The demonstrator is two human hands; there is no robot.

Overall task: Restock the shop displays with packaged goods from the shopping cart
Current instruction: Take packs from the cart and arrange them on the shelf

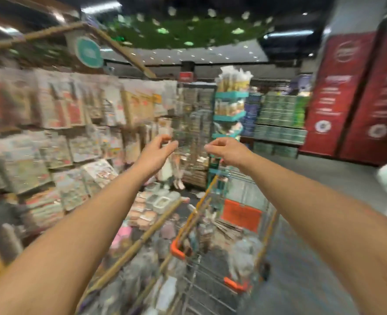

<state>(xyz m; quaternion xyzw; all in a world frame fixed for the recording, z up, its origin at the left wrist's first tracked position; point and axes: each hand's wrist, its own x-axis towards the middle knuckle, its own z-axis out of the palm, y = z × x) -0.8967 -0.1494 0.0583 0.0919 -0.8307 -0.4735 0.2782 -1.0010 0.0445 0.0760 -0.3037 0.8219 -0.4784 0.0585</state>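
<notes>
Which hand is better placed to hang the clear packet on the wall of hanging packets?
Left, probably. The left hand pinches the clear plastic packet on the side nearer the blurred wall display of hanging packets; the right hand is over the orange-trimmed wire shopping cart.

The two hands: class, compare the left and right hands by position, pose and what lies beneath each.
The left hand is raised beside the hanging packets; the right hand is above the shopping cart. The left's fingers curl apart; the right's fingertips pinch together. Both reach forward at similar height; blur hides whether either holds anything.
</notes>
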